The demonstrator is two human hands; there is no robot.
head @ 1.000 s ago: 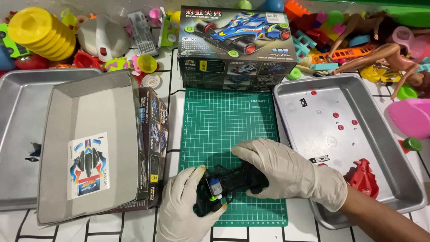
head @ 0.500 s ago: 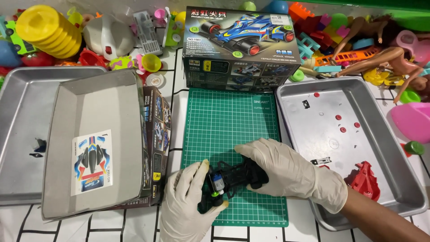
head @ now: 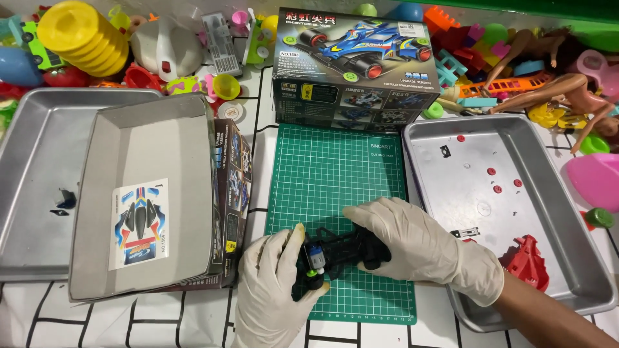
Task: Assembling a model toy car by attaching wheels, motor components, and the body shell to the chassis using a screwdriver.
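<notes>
both gloved hands, left [head: 274, 293] and right [head: 412, 248], gripping black toy car chassis [head: 338, 254] over green cutting mat [head: 335, 187]. mid-assembly, apparently. steady hold needed to seat next part.

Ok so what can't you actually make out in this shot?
Head view only:
- Black toy car chassis: mostly covered by the left hand and right hand.
- Small black bits in the left metal tray: too small to identify.
- Right forearm: cut off by the bottom edge.
</notes>
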